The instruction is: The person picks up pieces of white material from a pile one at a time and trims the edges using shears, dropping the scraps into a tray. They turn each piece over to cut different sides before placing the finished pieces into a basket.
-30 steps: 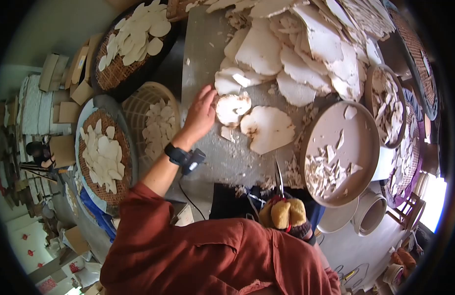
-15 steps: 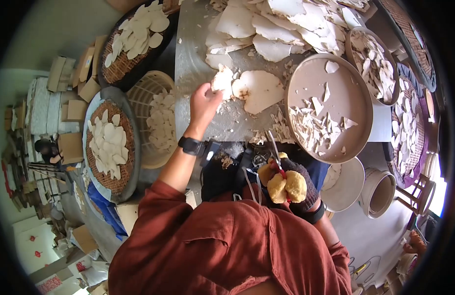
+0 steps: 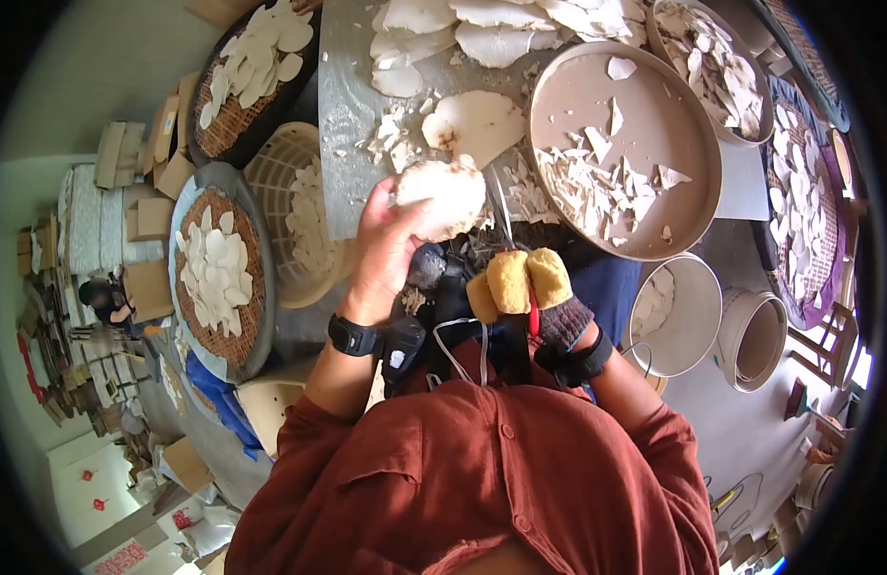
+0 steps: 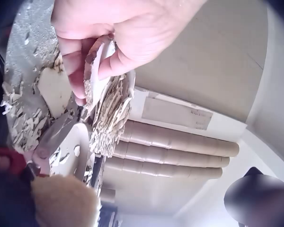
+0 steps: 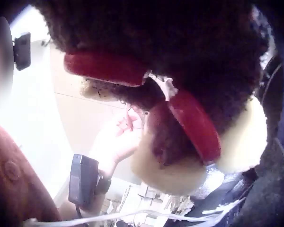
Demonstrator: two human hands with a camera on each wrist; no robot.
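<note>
My left hand (image 3: pixel 381 249) pinches a pale flat slice with a rough brown rim (image 3: pixel 442 199) between thumb and fingers. Seen edge-on in the left wrist view, the slice (image 4: pixel 97 66) is fairly thick. My right hand (image 3: pixel 549 302) wears a dark knit glove with yellow padding (image 3: pixel 509 281) on its fingers. It grips red-handled shears; the red handles (image 5: pixel 194 125) show in the right wrist view. The shears' blades (image 3: pixel 501 209) point away from me, close beside the held slice's right edge. A larger pale slice (image 3: pixel 477 123) lies on the metal table just beyond.
A round tray (image 3: pixel 645 225) with white scraps stands at the right of the metal table (image 3: pixel 343 115). Stacked slices (image 3: pixel 506 43) lie at the back. A basket (image 3: pixel 271 182) and round woven trays (image 3: pixel 261 287) stand left. Buckets (image 3: pixel 678 316) stand lower right.
My left hand has picked the brown-rimmed slice up from the table and brought it toward me, beside the shears. My right hand has raised the shears toward the table's near edge.
</note>
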